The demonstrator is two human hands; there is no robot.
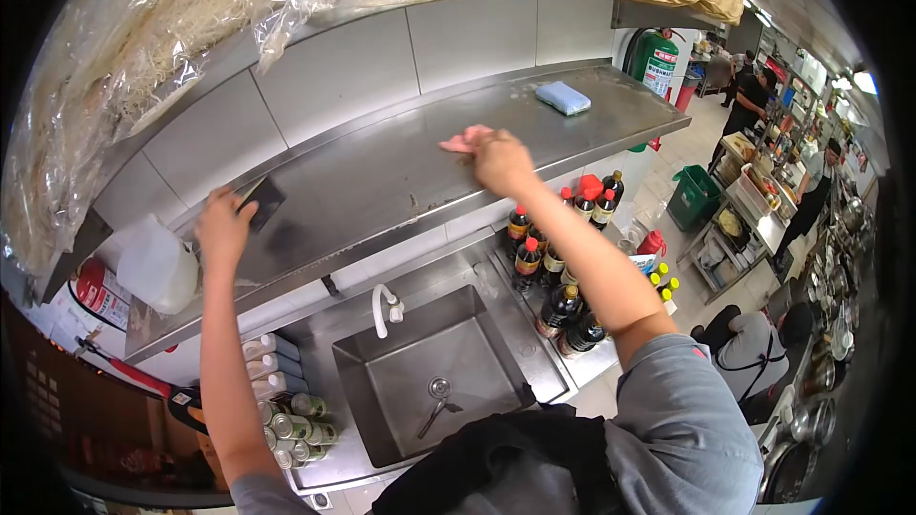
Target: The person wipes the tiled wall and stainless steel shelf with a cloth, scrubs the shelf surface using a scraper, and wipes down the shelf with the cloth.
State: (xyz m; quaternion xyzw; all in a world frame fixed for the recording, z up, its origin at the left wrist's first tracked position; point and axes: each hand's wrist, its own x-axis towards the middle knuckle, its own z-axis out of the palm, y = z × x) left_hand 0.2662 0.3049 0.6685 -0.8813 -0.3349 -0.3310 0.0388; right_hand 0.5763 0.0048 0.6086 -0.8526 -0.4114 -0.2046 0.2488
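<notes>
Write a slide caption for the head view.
Right hand holds a pink cloth on a shelf beyond the sink; left hand by a dark object.

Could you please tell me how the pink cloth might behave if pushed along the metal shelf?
The pink cloth would probably flop or bunch, as it looks crumpled at the right hand. It seems unlikely to roll, having an irregular outline rather than a round one.

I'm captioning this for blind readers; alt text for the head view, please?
A person's right hand holds a pink cloth on a metal shelf; the left hand is at a dark flat object. A light-blue block lies near the shelf's right end, with a sink, bottles and cans below.
</notes>
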